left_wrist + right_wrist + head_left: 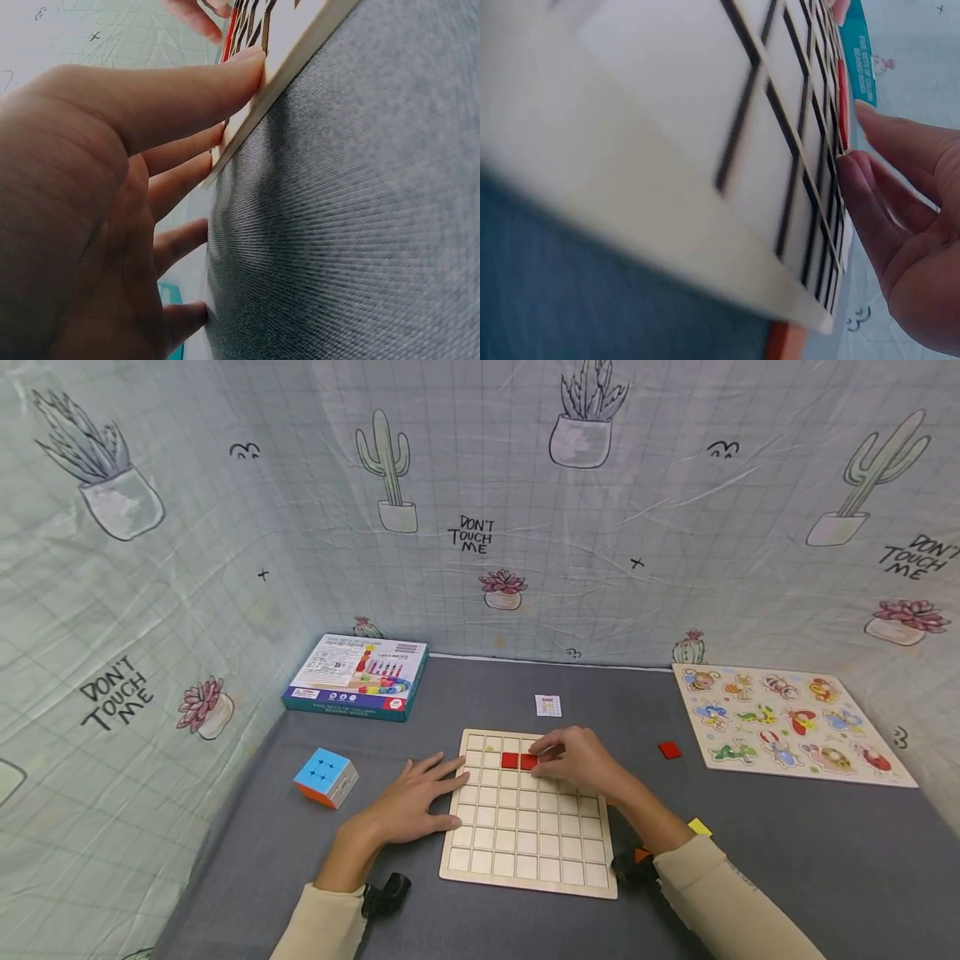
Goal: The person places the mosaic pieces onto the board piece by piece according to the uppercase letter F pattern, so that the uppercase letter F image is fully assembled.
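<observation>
A pale wooden grid board (527, 818) lies on the grey table, with two red square tiles side by side in its second row from the far edge. My right hand (581, 762) pinches the right-hand red tile (529, 762) between thumb and fingers, down at the grid; the other red tile (509, 761) sits just left of it. With fingers spread, my left hand (408, 802) rests at the board's left edge. In the left wrist view its thumb (202, 94) lies on the board's rim, and two fingertips reach past onto the cloth.
Around the board are a blue-topped puzzle cube (327, 777), a boxed game (356, 677), a small printed card (548, 706) and an insect picture board (795, 727). A loose red tile (670, 750) lies right of the board; yellow (700, 827) and orange (642, 854) pieces lie by the right forearm.
</observation>
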Demonstrator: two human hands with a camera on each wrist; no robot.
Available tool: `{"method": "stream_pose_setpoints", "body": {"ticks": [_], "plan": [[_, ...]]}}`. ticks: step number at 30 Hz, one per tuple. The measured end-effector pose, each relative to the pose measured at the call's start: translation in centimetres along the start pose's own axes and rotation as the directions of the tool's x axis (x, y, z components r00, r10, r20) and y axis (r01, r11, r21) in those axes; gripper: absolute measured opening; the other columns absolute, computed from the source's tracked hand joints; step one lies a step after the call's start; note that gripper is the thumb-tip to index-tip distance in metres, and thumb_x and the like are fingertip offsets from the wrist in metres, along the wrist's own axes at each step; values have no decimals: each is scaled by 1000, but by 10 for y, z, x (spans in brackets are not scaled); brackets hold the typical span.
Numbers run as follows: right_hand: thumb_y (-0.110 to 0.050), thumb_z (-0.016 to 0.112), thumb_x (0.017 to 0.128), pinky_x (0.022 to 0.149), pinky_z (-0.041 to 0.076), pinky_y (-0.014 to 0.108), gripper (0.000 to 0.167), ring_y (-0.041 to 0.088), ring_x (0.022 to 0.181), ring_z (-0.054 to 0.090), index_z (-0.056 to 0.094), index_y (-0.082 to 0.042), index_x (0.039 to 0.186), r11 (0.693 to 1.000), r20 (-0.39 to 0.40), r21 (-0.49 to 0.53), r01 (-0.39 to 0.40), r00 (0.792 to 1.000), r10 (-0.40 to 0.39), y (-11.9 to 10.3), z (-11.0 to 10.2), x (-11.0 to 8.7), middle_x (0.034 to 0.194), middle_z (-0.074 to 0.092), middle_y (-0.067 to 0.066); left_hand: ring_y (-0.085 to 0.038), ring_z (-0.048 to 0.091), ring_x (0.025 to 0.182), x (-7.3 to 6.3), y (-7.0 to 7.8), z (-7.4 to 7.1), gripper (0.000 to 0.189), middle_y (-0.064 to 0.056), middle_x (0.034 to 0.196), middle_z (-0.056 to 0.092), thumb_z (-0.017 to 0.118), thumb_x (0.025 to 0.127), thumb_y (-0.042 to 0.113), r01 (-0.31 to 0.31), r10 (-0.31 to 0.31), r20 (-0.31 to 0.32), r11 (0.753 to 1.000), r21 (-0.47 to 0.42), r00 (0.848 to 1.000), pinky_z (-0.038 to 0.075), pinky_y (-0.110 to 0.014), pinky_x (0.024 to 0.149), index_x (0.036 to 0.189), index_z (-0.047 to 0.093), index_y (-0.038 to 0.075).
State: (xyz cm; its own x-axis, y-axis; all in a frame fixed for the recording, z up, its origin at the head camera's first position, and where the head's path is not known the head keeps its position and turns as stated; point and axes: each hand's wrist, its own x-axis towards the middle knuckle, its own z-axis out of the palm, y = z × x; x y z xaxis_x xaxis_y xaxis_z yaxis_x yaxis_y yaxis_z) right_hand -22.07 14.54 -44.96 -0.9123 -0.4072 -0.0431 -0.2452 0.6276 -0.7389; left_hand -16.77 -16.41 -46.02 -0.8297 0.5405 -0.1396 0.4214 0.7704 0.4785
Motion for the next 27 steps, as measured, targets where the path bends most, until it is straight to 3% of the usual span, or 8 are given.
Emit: {"method": "stream_pose_setpoints", "body": {"ticks": [5,14,21,27], "plan": [[-15,77,91,75,55,32,28,27,100,71,76,-7,118,1000,1,-7,25,1000,-25,2,-20,-9,112,77,12,-41,22,158,0,0,0,66,-4,168,36,71,94,39,-4,4,-4,1000,-7,1000,12,-76,121,152,50,16],[-20,73,95,85,58,42,31,31,108,67,74,-10,123,984,-77,-171,50,995,-64,18,-55,-27,124,73,15,-40,22,158,0,0,-1,66,-3,168,35,71,94,38,6,-6,3,1000,-1,1000,12,-75,122,153,50,17],[-22,73,95,89,58,50,39,38,118,63,69,-9,131,977,-139,-211,-17,990,-13,39,-77,-46,134,68,18,-40,21,159,0,1,0,66,-2,168,35,71,94,39,10,-10,9,1000,-8,1000,11,-76,122,153,49,18],[-27,73,95,90,57,54,46,42,122,61,65,-9,136,973,-143,-224,-50,990,17,59,-92,-59,139,64,21,-40,21,159,0,-1,3,67,-3,168,34,70,94,40,-6,6,8,1000,-15,1000,11,-76,121,153,49,18]]}}
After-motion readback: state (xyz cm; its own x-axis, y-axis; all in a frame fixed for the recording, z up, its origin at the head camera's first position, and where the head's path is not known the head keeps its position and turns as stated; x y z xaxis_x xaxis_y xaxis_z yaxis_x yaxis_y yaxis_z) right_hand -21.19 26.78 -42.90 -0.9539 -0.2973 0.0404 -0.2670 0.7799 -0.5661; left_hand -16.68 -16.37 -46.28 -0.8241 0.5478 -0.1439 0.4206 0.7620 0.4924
